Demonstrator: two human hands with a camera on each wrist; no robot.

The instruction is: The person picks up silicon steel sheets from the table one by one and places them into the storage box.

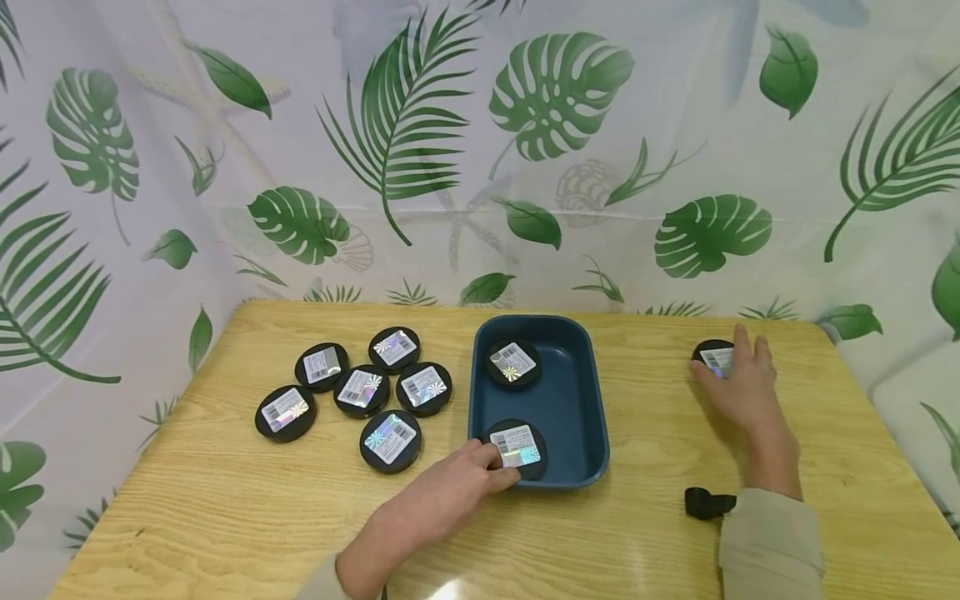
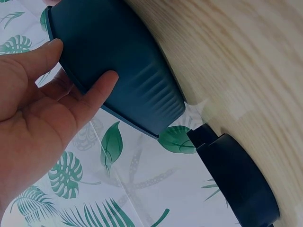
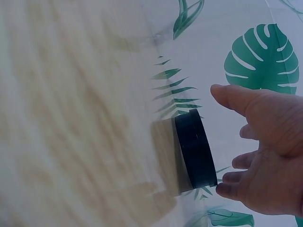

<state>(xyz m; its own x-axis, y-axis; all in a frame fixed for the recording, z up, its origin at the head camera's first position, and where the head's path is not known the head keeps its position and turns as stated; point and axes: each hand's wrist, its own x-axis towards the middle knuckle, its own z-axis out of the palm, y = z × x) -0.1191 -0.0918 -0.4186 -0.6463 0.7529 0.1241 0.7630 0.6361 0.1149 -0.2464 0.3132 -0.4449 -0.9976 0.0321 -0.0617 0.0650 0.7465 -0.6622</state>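
Note:
My left hand is at the near left corner of a dark blue plastic tray. Its fingers and thumb grip the tray's rim, as the left wrist view shows, beside a flat round black case with a shiny label that lies inside. Farther back in the tray is a second such case. Over on the right, my right hand reaches with spread fingers over another labelled black case. In the right wrist view, a gap shows between the thumb and this case.
Several more labelled black cases lie grouped on the wooden table left of the tray. A small black object lies beside the right sleeve. A leaf-patterned white cloth hangs behind the table.

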